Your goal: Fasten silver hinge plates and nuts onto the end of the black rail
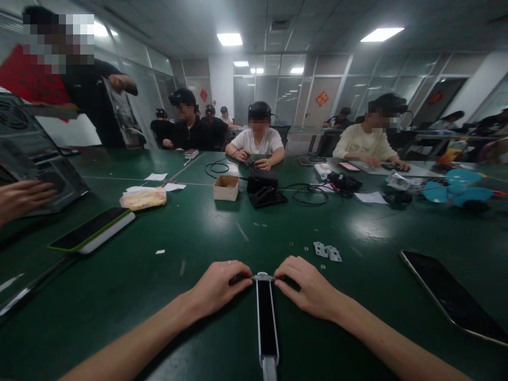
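Note:
A long, narrow black and silver device (266, 317) lies on the green table (198, 227), running from the near edge away from me. My left hand (220, 286) and my right hand (307, 283) meet at its far end, fingers curled and pinched on a thin metal piece (262, 276) lying across the tip. A ring shows on my left hand. A small silver hinge (327, 251) and a few tiny washers (305, 247) lie just beyond my right hand.
A phone (452, 296) lies at right, a phone on a white pad (93, 228) at left. A cardboard box (226, 187), black device (264, 188), cables and a blue fan (456, 191) sit further off. Several people sit across; another person's hand (21, 198) rests on a computer case (35, 153).

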Action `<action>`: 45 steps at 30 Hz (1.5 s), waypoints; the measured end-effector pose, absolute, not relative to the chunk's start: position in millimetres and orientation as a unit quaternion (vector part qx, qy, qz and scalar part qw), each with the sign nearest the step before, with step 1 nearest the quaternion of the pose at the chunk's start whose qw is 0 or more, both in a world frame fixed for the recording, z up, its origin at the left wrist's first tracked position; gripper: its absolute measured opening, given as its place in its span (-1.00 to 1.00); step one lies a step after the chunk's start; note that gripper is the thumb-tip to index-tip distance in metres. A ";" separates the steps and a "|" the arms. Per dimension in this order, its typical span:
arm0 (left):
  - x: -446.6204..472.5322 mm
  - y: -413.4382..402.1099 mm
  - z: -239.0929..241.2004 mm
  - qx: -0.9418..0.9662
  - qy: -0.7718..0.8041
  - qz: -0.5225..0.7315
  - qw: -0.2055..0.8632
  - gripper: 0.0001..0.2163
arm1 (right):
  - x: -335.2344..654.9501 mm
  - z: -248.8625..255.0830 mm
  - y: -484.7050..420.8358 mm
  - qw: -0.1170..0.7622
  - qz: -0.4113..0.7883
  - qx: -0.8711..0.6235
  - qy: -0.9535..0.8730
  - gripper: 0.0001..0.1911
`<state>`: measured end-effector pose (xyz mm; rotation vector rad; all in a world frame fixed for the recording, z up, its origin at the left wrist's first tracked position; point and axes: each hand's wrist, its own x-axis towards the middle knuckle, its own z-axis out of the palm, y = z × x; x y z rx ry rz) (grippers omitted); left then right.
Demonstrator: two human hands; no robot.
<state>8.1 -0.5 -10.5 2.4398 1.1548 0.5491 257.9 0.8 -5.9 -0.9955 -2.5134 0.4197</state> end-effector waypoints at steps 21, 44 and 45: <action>7.1 0.2 -6.7 0.895 0.377 0.184 0.153 -0.88 | 258.9 -6.8 1.3 0.189 0.135 -0.344 -0.910 -0.83; 5.2 2.5 -9.5 0.912 0.355 0.179 0.103 -0.83 | 258.9 -8.0 1.9 0.188 0.127 -0.341 -0.912 -0.81; 5.3 2.3 -9.1 0.912 0.356 0.178 0.103 -0.83 | 258.4 -7.1 1.7 0.185 0.128 -0.343 -0.912 -0.81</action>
